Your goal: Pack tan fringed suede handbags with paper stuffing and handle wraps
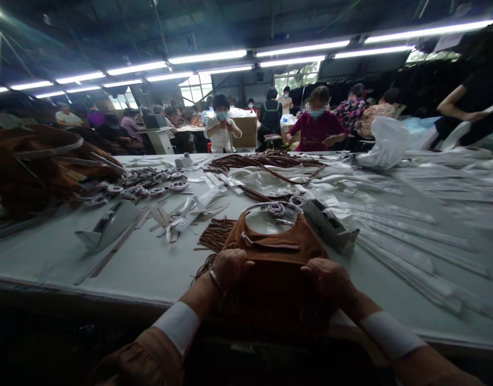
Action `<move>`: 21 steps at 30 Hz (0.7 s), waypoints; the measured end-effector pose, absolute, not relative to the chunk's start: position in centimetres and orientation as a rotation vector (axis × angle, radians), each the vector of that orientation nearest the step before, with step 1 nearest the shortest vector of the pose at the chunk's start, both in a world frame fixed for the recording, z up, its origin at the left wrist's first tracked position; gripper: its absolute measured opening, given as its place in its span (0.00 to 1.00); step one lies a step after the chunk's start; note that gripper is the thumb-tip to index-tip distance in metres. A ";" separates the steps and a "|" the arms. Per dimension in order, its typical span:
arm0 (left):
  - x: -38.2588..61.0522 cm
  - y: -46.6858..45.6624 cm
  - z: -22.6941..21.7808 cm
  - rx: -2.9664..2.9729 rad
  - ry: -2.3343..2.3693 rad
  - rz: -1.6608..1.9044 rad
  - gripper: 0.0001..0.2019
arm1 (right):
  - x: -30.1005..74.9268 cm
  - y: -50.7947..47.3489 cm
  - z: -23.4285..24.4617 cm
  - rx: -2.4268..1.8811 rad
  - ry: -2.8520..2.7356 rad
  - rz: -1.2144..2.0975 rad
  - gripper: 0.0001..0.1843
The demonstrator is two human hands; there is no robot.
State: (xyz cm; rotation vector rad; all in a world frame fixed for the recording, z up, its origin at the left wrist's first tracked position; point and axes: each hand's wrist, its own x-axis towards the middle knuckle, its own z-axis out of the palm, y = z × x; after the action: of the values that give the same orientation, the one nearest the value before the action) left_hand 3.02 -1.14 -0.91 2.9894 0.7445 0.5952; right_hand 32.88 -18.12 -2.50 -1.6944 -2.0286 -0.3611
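A brown suede bag (276, 252) with fringe lies at the near edge of the white table (149, 268), right in front of me. My left hand (229, 267) grips its left side with curled fingers, a bracelet on the wrist. My right hand (330, 279) is closed on the bag's right side. The bag's handle, wrapped in pale tape, loops up behind it toward a grey tape dispenser (330, 225).
A second tape dispenser (109, 224) sits to the left among cut strips. A pile of brown bags (32, 166) fills the far left. Wrapped straps (411, 236) cover the right side. Brown cords (266, 161) lie further back. Several people work across the table.
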 end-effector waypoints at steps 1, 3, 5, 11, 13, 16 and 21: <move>3.0 -1.0 -0.9 2.989 0.742 0.560 0.23 | 32.9 -18.2 -2.7 -1.705 -2.023 -0.343 0.24; 3.1 -0.9 -0.8 2.988 0.751 0.480 0.23 | 32.9 -18.3 -3.0 -1.742 -2.009 -0.300 0.25; 3.2 -0.9 -0.4 2.980 0.799 0.380 0.23 | 32.8 -18.3 -3.3 -1.803 -1.997 -0.263 0.25; 4.0 -1.1 1.5 2.869 1.053 0.098 0.24 | 32.0 -17.6 -2.6 -2.129 -1.966 -0.131 0.27; 4.4 -1.2 1.8 2.822 1.130 0.021 0.25 | 31.5 -17.3 -2.0 -2.253 -1.968 -0.061 0.25; 5.2 -1.4 2.0 2.759 1.216 -0.094 0.25 | 30.7 -16.8 -1.1 -2.390 -1.952 0.043 0.23; 7.3 -3.6 2.9 2.709 1.411 -0.080 0.18 | 29.6 -16.1 -0.7 -2.482 -1.957 0.097 0.21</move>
State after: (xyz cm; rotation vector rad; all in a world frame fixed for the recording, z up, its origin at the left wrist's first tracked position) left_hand 7.25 -3.59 2.86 2.7085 1.4109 -0.0801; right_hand 29.55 -16.09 -0.69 -2.4823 -1.9573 0.0969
